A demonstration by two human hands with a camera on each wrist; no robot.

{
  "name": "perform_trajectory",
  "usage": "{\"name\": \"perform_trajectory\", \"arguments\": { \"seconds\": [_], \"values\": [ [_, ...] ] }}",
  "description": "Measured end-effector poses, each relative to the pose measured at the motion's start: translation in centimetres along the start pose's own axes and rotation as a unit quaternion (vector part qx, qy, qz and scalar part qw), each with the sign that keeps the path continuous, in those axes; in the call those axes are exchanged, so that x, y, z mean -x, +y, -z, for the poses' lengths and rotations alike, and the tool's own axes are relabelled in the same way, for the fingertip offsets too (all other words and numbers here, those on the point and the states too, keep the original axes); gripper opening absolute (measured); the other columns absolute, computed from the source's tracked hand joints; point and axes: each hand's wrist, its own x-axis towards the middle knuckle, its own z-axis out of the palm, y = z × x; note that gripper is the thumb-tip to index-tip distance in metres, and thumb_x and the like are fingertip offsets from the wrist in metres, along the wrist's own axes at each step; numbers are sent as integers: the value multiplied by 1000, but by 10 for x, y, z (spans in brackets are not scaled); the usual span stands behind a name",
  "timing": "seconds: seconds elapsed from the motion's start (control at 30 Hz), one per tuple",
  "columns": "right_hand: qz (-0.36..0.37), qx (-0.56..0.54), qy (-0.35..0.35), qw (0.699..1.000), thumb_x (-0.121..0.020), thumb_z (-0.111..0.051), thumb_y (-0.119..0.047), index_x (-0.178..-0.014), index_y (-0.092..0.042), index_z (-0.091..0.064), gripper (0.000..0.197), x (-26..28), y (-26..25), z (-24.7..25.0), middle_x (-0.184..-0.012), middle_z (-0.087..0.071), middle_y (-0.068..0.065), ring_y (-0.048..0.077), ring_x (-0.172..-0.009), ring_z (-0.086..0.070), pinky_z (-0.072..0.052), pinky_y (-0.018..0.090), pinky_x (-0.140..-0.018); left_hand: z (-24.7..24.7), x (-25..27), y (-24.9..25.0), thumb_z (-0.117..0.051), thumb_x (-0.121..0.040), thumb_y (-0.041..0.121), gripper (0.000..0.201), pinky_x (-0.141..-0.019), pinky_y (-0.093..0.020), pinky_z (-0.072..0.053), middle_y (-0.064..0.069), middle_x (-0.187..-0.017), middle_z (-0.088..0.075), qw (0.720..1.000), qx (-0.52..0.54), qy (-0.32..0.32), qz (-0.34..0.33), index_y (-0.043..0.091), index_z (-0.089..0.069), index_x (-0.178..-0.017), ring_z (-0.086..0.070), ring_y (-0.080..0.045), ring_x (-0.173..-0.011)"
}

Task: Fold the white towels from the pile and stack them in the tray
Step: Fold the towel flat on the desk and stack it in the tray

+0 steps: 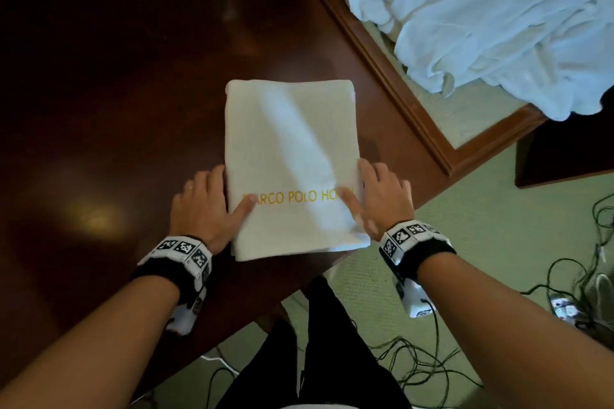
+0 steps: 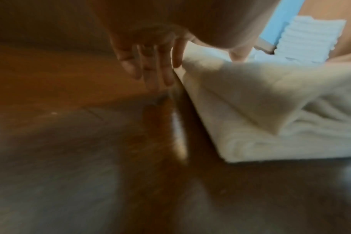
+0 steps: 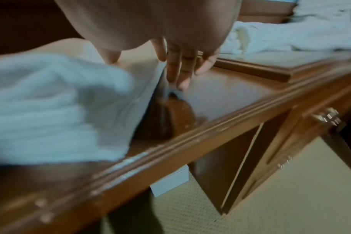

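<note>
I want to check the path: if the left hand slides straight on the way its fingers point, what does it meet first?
The way looks free: the left hand points along the towel edge, over bare table. Nothing shows ahead there, though that part is dark.

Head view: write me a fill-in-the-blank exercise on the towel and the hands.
1. The folded towel lies on the dark wooden ____.
2. The lettering on the towel is ____ in colour.
3. The left hand and the right hand flank the towel's ____ end, thumbs on top.
4. The pile of unfolded towels sits to the towel's far ____.

Missing words: table; yellow; near; right
</note>
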Motion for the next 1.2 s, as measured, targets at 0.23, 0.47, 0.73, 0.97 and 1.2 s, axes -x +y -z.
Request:
{"name": "perform_trajectory", "arguments": {
  "seconds": [0.23, 0.47, 0.73, 0.97, 1.2],
  "values": [
    [-231, -283, -61, 929, -70, -71, -66, -118, -11, -55, 75, -2, -35, -15, -118, -64, 10, 32, -110, -60, -50, 41, -91, -7, -8, 25, -77, -74, 65, 74, -89, -39, -50, -17, -126, -64, 959, 224, -66, 159, 9, -57, -118, -60, -37, -119],
    [-254, -350, -56, 900, -74, -78, -50, -116, -11, -61, 60, 21, -27, 13, -116, -65, 8, 30, -105, -62, -49, 33, -85, 13, 12, 51, -68, -52, 73, 90, -89, -39, -53, -13, -118, -70, 952, 283, -53, 105, 9, -68, -115, -65, -33, -111],
    [-236, -364, 33, 901, -65, -78, -56, -113, -17, -64, 64, 23, 41, 131, -112, -67, 5, 28, -103, -64, -54, 40, -91, 101, 9, 164, -80, -71, 57, 51, -83, -42, -58, -4, -101, -72, 954, 299, 15, -25, 15, -67, -98, -68, -27, -94],
    [-234, -402, 142, 874, -59, -75, -60, -111, -19, -62, 67, 23, 174, 236, -108, -68, 3, 26, -98, -66, -56, 44, -89, 147, -21, 333, -77, -80, 50, 41, -78, -29, -51, 3, -99, -73, 941, 298, 53, -154, 16, -74, -102, -67, -18, -93],
    [-249, -373, 217, 867, -73, -80, -49, -109, -15, -61, 53, 32, 340, 327, -110, -66, 6, 27, -104, -63, -54, 40, -91, 163, -32, 533, -69, -78, 59, 43, -53, -22, -38, 5, -76, -67, 917, 317, 67, -234, 16, -70, -83, -63, -15, -74]
  ]
}}
